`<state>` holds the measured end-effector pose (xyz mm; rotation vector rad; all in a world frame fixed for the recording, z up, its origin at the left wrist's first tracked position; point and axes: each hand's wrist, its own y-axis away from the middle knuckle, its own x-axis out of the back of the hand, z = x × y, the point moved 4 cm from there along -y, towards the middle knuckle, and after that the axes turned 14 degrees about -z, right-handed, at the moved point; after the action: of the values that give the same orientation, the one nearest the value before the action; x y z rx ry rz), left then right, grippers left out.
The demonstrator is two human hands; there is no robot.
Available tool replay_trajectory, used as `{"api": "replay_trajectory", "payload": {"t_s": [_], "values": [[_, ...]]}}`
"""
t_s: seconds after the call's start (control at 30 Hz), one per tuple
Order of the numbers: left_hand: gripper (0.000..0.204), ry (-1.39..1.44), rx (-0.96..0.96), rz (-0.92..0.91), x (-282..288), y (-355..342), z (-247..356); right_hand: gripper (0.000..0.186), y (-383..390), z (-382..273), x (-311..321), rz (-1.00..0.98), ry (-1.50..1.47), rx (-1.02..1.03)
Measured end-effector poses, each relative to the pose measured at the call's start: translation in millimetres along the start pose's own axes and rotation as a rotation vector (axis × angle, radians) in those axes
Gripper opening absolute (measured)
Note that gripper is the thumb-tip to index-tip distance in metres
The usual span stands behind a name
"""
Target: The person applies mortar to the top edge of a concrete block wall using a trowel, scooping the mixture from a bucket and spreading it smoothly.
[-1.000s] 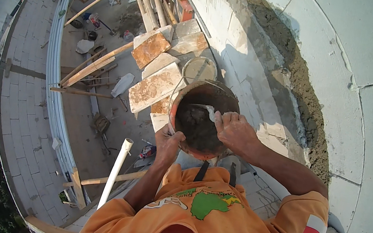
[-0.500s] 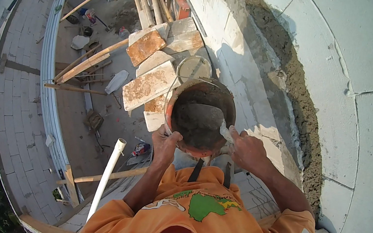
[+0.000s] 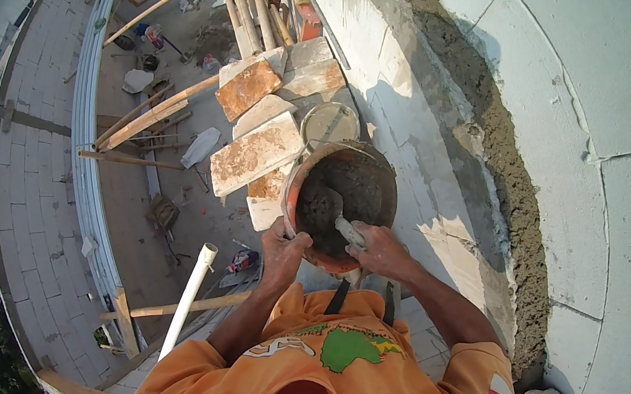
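In front of my body is an orange-red bucket (image 3: 293, 197) with grey wet mortar (image 3: 369, 187) inside. My left hand (image 3: 283, 249) is closed on its near-left rim. My right hand (image 3: 382, 251) wraps round the pale, mortar-caked handle of a trowel (image 3: 349, 232). The trowel's blade reaches into the bucket and is mortar-covered, so its outline is hard to make out against the mix. Just beyond the bucket sits a round, mortar-stained container top (image 3: 331, 125).
On my right runs a thick mortar bed (image 3: 500, 154) along a pale block wall (image 3: 588, 85). Stained slabs (image 3: 255, 154) and bamboo poles (image 3: 253, 0) lie ahead to the left. A white pipe (image 3: 190, 293) rises by my left arm. Far below is a littered floor (image 3: 202, 219).
My right hand has moved left over the bucket, and the trowel blade has gone from lying flat and visible to down in the mortar. My left hand keeps its grip on the rim.
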<state>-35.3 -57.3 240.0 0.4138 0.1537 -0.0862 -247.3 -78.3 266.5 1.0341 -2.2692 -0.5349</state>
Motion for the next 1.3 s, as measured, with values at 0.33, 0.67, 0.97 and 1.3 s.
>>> {"api": "replay_trajectory", "payload": {"t_s": [0.33, 0.67, 0.97, 1.3], "values": [[0.004, 0.162, -0.033, 0.016, 0, -8, 3, 0.045, 28, 9, 14, -0.063, -0.378, 0.046], [0.004, 0.201, 0.003, -0.014, -11, -13, 12, 0.057, 138, -6, 97, 0.226, -0.41, -0.119], [0.008, 0.156, 0.005, -0.028, -6, -14, 9, 0.051, 261, 16, 137, 0.898, 0.221, -0.315], [0.011, 0.103, 0.076, -0.005, 11, -17, -4, 0.067, 240, 27, 97, 1.028, 0.843, -0.853]]}}
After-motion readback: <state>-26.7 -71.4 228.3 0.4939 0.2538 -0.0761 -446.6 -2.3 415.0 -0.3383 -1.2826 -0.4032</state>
